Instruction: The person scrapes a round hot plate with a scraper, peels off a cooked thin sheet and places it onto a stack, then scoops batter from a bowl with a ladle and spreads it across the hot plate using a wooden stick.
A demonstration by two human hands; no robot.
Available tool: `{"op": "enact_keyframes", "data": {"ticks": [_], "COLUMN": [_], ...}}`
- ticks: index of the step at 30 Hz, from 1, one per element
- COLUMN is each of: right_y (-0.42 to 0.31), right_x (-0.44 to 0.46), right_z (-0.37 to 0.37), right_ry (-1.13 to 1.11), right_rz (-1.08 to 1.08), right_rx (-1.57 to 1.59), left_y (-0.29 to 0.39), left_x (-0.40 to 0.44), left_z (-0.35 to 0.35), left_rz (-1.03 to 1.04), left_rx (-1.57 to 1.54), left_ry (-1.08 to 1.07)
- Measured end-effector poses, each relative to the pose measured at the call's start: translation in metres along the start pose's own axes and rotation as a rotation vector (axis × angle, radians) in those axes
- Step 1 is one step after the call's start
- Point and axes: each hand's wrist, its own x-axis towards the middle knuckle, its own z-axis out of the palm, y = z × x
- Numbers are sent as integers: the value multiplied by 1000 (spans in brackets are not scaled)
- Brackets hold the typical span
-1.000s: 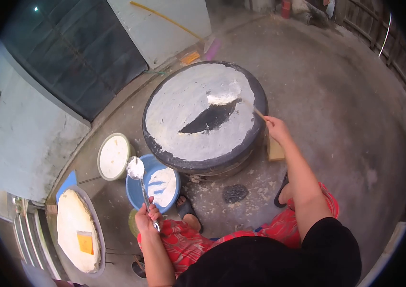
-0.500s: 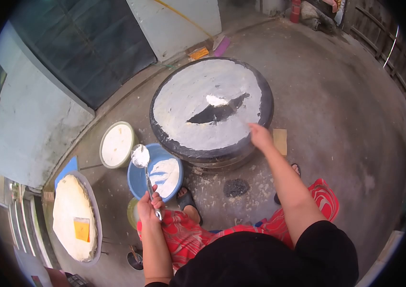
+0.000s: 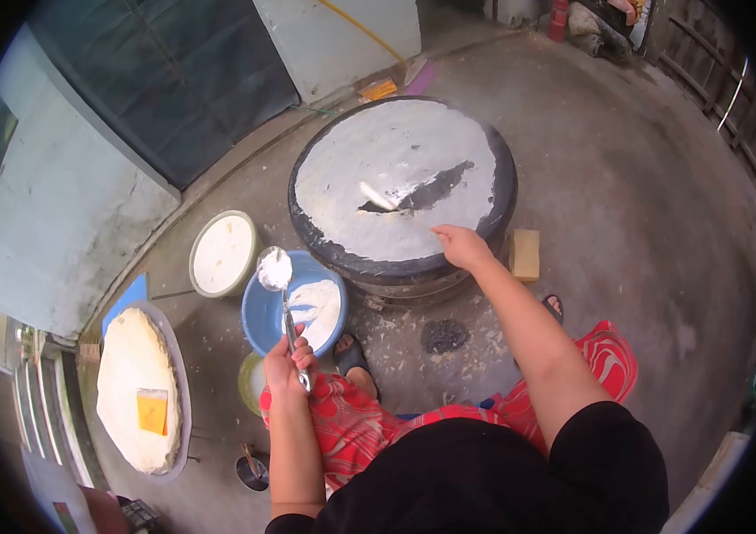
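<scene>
My left hand (image 3: 291, 365) is closed around the handle of a metal ladle (image 3: 288, 307), whose bowl is filled with white batter. The ladle hangs over a blue basin (image 3: 261, 320) that holds more white batter or flour. My right hand (image 3: 460, 246) is closed, fingers together, over the near right part of a large round black griddle (image 3: 506, 173). What it holds, if anything, I cannot make out. A thin whitish layer (image 3: 351, 156) covers most of the griddle, with a dark bare strip across it. A white elongated lump (image 3: 378, 196) lies at the strip's left end.
A pale basin (image 3: 222, 254) of white stuff stands left of the blue one. At far left, a stack of round flat sheets (image 3: 133, 356) carries an orange packet (image 3: 152, 411). A yellowish block (image 3: 525, 254) lies right of the griddle. A small dark pot (image 3: 252, 473) sits near my left arm.
My right hand has moved left over the griddle. The white lump has shifted left and become longer, and whitish material covers part of the dark strip. My left hand still holds the ladle.
</scene>
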Motion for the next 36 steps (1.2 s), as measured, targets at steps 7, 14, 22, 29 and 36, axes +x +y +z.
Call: {"op": "enact_keyframes", "data": {"ticks": [7, 14, 22, 29, 36], "right_y": [-10, -26, 2, 12, 4], "right_x": [-35, -72, -80, -82, -89], "right_z": [-74, 37, 7, 16, 10], "right_ry": [131, 401, 460, 417, 522], "right_rz": [-165, -451, -93, -210, -51], "right_rx": [-387, -582, -435, -609, -253], "left_y": [1, 3, 3, 2, -1], "left_x": [-6, -6, -9, -7, -8], "left_z": [-3, -5, -6, -2, 0], "left_rz": [-11, -8, -18, -11, 1], "left_rx": [-9, -16, -6, 15, 15], "left_ry": [-38, -34, -50, -12, -18]}}
